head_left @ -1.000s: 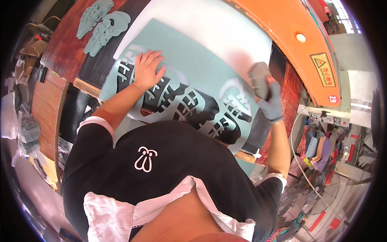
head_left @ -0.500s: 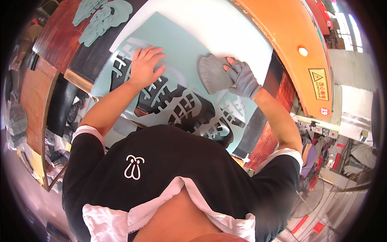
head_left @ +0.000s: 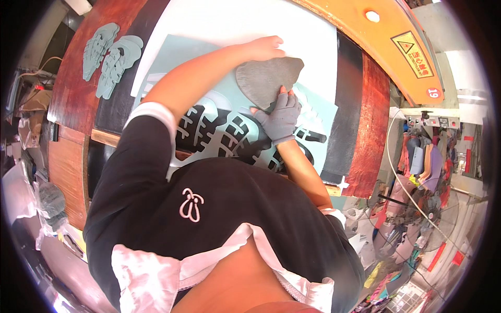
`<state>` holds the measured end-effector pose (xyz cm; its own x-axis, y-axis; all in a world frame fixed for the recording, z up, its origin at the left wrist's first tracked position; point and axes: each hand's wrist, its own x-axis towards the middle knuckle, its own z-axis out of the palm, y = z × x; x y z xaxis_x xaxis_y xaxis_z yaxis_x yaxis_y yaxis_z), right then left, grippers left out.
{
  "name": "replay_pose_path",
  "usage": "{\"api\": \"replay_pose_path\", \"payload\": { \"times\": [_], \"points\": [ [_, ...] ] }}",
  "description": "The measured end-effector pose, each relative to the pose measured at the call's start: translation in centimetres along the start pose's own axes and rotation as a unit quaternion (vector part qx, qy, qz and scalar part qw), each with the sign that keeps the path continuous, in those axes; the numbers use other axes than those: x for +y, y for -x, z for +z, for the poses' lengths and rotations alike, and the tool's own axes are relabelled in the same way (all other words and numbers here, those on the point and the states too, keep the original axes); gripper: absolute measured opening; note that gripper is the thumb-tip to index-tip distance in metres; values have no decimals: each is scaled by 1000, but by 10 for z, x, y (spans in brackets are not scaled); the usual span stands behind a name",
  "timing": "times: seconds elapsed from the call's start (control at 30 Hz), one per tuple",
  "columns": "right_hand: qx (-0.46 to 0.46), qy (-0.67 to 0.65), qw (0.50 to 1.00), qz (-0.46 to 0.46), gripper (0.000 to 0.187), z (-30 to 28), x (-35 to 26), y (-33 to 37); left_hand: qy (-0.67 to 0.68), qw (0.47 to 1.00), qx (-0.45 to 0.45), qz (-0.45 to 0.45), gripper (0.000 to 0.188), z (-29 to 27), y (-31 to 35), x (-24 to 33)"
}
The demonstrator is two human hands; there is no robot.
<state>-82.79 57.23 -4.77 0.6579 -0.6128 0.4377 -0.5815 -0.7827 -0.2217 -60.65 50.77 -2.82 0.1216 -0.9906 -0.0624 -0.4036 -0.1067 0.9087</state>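
Note:
A flat grey cutting die [head_left: 269,81] with a curved outline lies over a pale teal sheet [head_left: 175,49], at the sheet's far right part. My right hand [head_left: 282,116], in a grey fingerless glove, grips the die's near edge, fingertips on its top and thumb at its side. My bare left hand [head_left: 261,49] reaches across to the die's far edge, its fingers apart and pointing right; whether it touches the die I cannot make out. Several openings in the sheet near my body show a black surface [head_left: 211,124] beneath. My left forearm hides part of the sheet.
Cut teal pieces [head_left: 119,62] lie in stacks at the far left of the table. Under the sheet is a white board [head_left: 209,21]. An orange machine arm [head_left: 365,31] with a warning label spans the far right. At right stands a fan [head_left: 433,214] beside hanging coloured material.
My left hand has left the sheet's left side and moved right to the die's far edge. The die is turned, and my right hand has shifted to its near side. The view has shifted.

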Motion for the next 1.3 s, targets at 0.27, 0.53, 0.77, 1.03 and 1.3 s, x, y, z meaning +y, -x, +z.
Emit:
{"api": "replay_pose_path", "payload": {
  "times": [0.27,0.53,0.77,1.03,1.3],
  "points": [
    [42,-26,999,9,89,2,5,-10,-130,985,-75,87,41,39,-48,30],
    [35,-1,971,-238,80,-31,39,-68,-41,986,135,93,39,-55,2,55],
    [92,-74,979,-164,62,1,67,-118,-193,948,253,-13,37,-121,122,5],
    [-143,-170,965,-143,91,21,27,-83,-160,926,327,-96,44,-116,138,-68],
    [-137,-71,979,-132,101,34,11,-91,-201,908,368,1,36,-59,170,-84]
  ]
}}
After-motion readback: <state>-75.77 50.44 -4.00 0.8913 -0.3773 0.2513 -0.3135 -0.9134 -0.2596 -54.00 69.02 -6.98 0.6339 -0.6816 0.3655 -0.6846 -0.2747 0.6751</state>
